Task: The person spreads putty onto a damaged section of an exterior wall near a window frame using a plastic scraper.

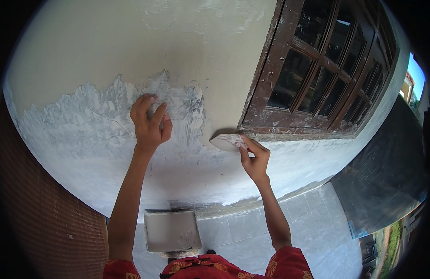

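My right hand (pixel 256 159) pinches a flat, putty-smeared scraper (pixel 226 141) by one end. Its pointed corner lies at the wall (pixel 187 174), just below the lower left corner of the window frame. To the left, my left hand (pixel 149 123) is raised against a rough patch of grey-white putty (pixel 96 109). Its fingers are bent and apart, and I see nothing between them. The patch has a jagged upper edge against cream paint (pixel 85 60). Whether the left fingertips touch the wall I cannot tell.
A brown wooden window (pixel 312 69) with several dark panes fills the upper right. Below me, a square grey-topped stand or board (pixel 173 231) sits on the tiled floor (pixel 242 228). A ribbed brown surface (pixel 47 218) borders the left; a large dark panel (pixel 382 172) leans at right.
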The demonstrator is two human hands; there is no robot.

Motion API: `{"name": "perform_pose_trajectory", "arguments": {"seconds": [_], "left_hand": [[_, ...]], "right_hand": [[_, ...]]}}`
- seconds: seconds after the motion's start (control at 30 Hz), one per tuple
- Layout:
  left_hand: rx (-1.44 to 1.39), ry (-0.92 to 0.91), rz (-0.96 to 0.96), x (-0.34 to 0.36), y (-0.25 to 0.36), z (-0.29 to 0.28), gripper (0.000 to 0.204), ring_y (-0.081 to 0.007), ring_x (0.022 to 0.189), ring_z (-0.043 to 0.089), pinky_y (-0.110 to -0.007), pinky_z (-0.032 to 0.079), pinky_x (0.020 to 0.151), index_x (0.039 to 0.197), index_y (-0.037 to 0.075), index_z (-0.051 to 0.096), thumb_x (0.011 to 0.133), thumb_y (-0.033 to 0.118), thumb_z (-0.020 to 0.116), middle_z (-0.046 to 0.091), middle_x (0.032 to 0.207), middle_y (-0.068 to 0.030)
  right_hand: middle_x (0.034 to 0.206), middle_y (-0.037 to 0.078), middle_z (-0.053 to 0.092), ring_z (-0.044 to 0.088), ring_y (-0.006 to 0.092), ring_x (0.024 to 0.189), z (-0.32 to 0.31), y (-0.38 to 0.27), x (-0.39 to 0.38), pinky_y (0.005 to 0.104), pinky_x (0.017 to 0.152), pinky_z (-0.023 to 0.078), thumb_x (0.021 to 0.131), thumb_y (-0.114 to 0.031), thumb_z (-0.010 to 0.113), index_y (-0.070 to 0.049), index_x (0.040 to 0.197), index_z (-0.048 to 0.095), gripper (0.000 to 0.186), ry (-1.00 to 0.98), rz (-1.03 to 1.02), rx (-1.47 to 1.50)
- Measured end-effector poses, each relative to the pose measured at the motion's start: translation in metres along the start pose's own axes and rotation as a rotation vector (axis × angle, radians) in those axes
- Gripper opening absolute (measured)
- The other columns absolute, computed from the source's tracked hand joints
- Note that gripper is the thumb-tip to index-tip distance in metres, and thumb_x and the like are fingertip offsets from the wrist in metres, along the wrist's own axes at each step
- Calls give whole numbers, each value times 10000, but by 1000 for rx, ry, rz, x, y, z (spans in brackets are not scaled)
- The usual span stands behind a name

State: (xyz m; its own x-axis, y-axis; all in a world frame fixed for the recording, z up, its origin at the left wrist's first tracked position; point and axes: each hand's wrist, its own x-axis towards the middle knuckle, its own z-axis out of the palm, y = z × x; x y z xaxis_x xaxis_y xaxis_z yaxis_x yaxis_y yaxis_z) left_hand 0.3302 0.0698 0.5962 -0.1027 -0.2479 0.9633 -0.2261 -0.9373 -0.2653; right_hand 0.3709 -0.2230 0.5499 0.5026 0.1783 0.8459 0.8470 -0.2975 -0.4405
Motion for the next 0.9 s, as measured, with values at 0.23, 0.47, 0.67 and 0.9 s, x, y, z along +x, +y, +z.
{"name": "perform_pose_trajectory", "arguments": {"seconds": [0.23,0.47,0.67,0.9], "left_hand": [[-1,-5,14,-3,-3,-3,268,-348,1159,373,-438,381,912,1071,34,524,806,73,535,408,1217,-161],[-7,8,-4,0,-1,-1,264,-344,1149,380,-435,381,912,1065,34,528,804,71,534,414,1201,-157],[0,11,8,-2,-3,-2,258,-345,1142,388,-441,377,918,1055,38,533,799,71,534,425,1190,-157],[4,51,-29,-2,-2,0,310,-327,1107,435,-415,394,894,1043,81,567,734,49,562,468,1141,-141]], "right_hand": [[974,161,672,645,177,852,-31,3,22,269,735,514,843,-25,635,33,1108,621,272,147,100,275],[1036,193,653,639,194,918,-18,12,19,284,794,502,822,-25,657,48,1125,605,316,156,180,128],[999,178,665,640,183,898,-25,-2,18,275,796,495,826,-25,653,43,1114,612,299,136,144,234],[956,179,674,652,181,849,-28,15,23,289,750,520,839,-27,632,33,1120,616,287,276,130,75]]}}
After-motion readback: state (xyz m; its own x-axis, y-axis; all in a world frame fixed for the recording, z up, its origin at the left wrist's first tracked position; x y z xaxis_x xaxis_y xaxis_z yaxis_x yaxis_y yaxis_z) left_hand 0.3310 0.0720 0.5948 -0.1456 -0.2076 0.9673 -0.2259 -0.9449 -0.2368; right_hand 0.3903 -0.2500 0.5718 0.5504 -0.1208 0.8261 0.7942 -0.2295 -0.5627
